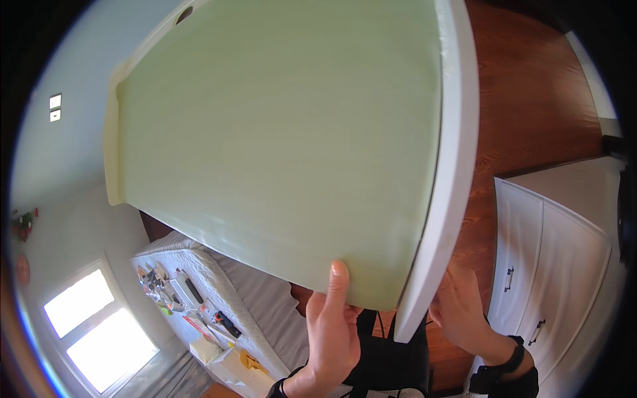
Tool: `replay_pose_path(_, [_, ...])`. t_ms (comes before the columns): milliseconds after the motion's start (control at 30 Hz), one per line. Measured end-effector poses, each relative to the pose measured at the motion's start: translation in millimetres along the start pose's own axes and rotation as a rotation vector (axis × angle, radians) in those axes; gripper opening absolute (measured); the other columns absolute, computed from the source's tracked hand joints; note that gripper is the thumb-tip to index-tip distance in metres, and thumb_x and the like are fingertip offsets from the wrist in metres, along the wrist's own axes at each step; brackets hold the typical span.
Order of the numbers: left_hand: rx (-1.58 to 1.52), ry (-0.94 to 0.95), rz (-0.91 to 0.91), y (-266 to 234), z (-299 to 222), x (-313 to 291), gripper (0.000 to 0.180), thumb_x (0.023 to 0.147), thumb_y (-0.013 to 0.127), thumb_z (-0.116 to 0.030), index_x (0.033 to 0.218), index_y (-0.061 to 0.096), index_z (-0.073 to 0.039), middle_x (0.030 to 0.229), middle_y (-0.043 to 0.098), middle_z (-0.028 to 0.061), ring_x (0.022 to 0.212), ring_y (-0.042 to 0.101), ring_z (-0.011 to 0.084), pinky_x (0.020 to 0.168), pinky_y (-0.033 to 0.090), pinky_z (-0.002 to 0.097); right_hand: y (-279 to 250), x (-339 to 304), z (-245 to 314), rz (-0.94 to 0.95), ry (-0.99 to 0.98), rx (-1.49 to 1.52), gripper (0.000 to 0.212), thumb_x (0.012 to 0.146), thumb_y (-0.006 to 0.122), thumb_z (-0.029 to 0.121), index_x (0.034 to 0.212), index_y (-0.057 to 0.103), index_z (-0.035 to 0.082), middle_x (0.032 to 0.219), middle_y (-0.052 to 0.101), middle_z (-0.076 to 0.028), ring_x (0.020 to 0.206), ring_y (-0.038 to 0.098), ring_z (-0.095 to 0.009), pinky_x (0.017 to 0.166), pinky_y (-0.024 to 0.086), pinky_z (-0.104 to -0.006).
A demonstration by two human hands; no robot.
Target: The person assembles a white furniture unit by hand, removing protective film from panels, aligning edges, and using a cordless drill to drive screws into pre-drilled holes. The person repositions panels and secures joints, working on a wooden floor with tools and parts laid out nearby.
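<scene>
At six o'clock, my left hand (pixel 334 337) pinches the green panel (pixel 279 146), which spreads up past twelve; near four, my right hand (pixel 464 312) meets the white rail (pixel 458 166), grip too hidden to tell. I'd judge this steadying; next calls for even support.

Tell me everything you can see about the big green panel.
The green panel is pale, broad and smooth, with a faint sheen; its material is unclear. It spans the upper middle, running past the picture's top. A white strip borders its right side, a yellowish strip its left. The left hand holds its lower edge, thumb on top; the right hand is at the white strip.
</scene>
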State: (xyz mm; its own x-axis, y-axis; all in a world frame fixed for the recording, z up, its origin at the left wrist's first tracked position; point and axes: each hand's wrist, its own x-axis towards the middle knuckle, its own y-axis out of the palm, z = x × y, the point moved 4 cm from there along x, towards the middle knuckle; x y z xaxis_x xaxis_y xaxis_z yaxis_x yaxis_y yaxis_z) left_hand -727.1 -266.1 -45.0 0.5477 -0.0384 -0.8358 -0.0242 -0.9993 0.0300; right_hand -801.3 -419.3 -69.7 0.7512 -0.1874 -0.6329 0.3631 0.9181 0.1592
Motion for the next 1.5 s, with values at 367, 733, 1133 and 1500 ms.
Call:
replay_pose_path(367, [-0.030,-0.059,0.075,-2,-3,-1,0.046,0.103,0.047,-0.037,0.120,0.055,0.005,0.113,0.063,0.0097,0.104,0.060,0.0174,0.091,0.047,0.0327,17,-7,-23,-0.148,-0.265,-0.072,0.031,0.103,0.036,0.017,0.113,0.054,-0.007,0.076,0.059,-0.007,0.061,0.052,-0.009,0.055,0.041,-0.0227])
replay_pose_path(733, [-0.308,-0.076,0.347,3,12,1,0.042,0.104,0.046,-0.034,0.127,0.053,0.000,0.123,0.058,0.0081,0.114,0.054,0.0181,0.097,0.043,0.0355,24,-13,-26,-0.273,-0.198,0.040,0.026,0.104,0.037,0.016,0.105,0.055,-0.003,0.067,0.053,-0.002,0.056,0.048,-0.005,0.052,0.040,-0.0215])
replay_pose_path(1133, [0.603,0.239,0.277,-156,-1,-48,0.038,0.093,0.063,-0.034,0.109,0.063,0.000,0.106,0.067,0.0101,0.093,0.065,0.0183,0.078,0.053,0.0342,-11,-90,15,-0.189,-0.210,-0.723,0.020,0.094,0.058,0.019,0.088,0.058,0.000,0.078,0.064,-0.019,0.074,0.063,-0.037,0.065,0.048,-0.0425])
replay_pose_path(1500, [1.068,0.104,-0.036,-419,221,-326,0.025,0.086,0.059,-0.029,0.091,0.066,-0.006,0.089,0.068,0.0142,0.082,0.066,0.0312,0.072,0.052,0.0402,143,-140,75,0.309,-0.377,-1.047,0.038,0.099,0.052,0.038,0.092,0.064,0.004,0.076,0.066,-0.010,0.064,0.062,-0.019,0.061,0.050,-0.0350])
